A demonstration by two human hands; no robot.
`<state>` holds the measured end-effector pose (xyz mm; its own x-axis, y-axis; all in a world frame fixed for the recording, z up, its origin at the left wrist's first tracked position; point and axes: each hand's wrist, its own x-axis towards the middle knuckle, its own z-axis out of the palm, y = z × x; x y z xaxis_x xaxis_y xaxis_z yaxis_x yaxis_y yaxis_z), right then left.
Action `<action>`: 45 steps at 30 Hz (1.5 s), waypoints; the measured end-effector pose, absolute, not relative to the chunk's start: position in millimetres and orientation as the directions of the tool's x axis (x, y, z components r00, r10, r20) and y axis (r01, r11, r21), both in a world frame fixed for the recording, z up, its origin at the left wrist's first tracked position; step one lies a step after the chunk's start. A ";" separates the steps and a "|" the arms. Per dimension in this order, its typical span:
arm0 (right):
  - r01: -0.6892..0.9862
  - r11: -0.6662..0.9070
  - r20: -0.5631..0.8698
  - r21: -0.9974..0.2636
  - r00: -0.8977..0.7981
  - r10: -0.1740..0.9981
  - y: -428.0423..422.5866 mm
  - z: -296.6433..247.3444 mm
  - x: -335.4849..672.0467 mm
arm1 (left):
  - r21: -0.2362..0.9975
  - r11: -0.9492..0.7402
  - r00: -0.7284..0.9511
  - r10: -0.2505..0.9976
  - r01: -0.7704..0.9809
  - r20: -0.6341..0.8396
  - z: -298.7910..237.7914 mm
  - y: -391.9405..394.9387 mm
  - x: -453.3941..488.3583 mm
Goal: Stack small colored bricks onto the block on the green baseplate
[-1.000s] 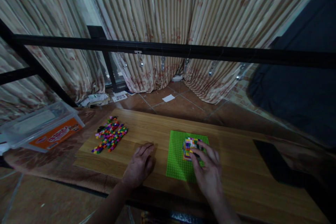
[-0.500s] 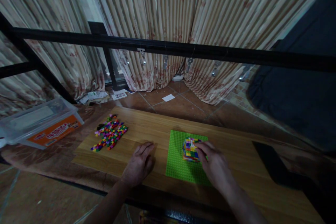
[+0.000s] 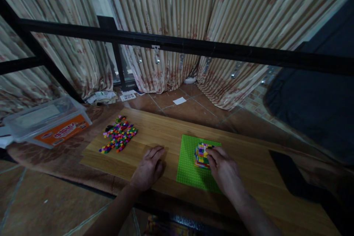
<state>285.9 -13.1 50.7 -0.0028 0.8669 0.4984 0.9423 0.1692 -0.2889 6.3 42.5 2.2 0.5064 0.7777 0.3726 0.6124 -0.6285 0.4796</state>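
Observation:
My right hand (image 3: 225, 167) reaches over a green studded baseplate (image 3: 186, 169). Its thumb and forefinger are pinched together at the top right of a multicoloured block of small building bricks (image 3: 201, 156), which stands on the plate. Whatever lies between these fingertips is too small and covered to make out. To the left of the plate, my left hand (image 3: 148, 167) rests on the wooden tabletop, its fingers stretched forward and loosely bent, with nothing in them.
A heap of loose coloured bricks (image 3: 120, 134) lies on the left of the wooden table (image 3: 163, 129). Beyond that end is a clear plastic box (image 3: 62, 121) with an orange label. A dark flat object (image 3: 290, 173) lies at the right. A black rail (image 3: 177, 42) crosses behind.
The view has shifted slightly, moving the scene a little right and up. My right hand stays at the brick block and my left hand stays on the table.

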 end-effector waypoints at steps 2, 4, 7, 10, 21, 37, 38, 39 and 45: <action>0.937 0.170 0.499 -0.304 0.005 0.867 -14.3 50.5 286.2 | 0.482 -0.628 0.509 0.778 0.611 0.369 2.5 42.3 6.6; 0.934 0.174 0.507 -0.313 0.009 0.862 -15.4 49.7 286.8 | 0.486 -0.623 0.506 0.782 0.612 0.364 2.9 42.0 7.0; 0.926 0.185 0.513 -0.328 0.010 0.858 -16.2 48.1 287.2 | 0.491 -0.621 0.503 0.783 0.611 0.366 3.1 41.9 7.4; 0.927 0.186 0.498 -0.326 0.001 0.867 -16.4 48.4 286.7 | 0.487 -0.624 0.508 0.781 0.611 0.364 2.6 42.1 7.1; 0.970 0.221 0.362 -0.102 -0.171 0.916 -5.5 61.3 296.1 | 0.497 -0.627 0.521 0.777 0.599 0.352 -0.4 43.4 5.8; 0.747 0.052 0.319 -0.663 0.219 0.922 -10.4 59.8 296.5 | 0.490 -0.629 0.511 0.777 0.604 0.368 1.4 42.9 7.0; 0.727 0.046 0.319 -0.685 0.243 0.916 -10.6 57.7 296.9 | 0.488 -0.634 0.514 0.773 0.600 0.372 0.9 43.1 7.0; 0.710 0.045 0.322 -0.703 0.262 0.910 -10.8 55.7 297.2 | 0.488 -0.637 0.515 0.770 0.597 0.376 0.5 43.3 6.8; 0.691 0.061 0.345 -0.720 0.281 0.895 -12.4 53.1 294.1 | 0.495 -0.631 0.518 0.775 0.598 0.363 -0.2 43.2 5.8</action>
<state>294.1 -12.4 53.1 0.2811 0.8953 0.3455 0.6912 0.0608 -0.7201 5.8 43.2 -0.2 0.5176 0.7748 0.3629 0.5977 -0.6310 0.4946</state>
